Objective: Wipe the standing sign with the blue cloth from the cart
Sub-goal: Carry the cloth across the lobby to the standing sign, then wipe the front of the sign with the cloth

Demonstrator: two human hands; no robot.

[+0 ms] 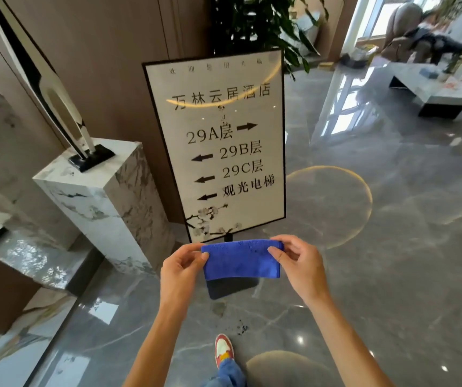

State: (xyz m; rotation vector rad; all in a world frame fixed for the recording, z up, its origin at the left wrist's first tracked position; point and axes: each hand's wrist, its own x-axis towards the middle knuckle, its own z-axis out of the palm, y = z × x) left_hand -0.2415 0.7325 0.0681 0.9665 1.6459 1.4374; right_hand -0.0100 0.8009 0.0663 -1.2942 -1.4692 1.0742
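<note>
Blue cloth (241, 261), pinched between left hand (181, 268) and right hand (298, 265), was a nappy terry-like fabric, matt, fuzzy along the edges. Standing sign (218, 146) just beyond the hands had a glossy, glass-like face that caught curved light reflections, with a thin dark frame of dull finish. Floor (391, 247) under and right of the hands was polished grey veined stone, mirror-glossy. Pedestal (104, 202) left of the hands was smooth white veined marble. Wall (98, 51) behind looked like matt brown panelling.
</note>
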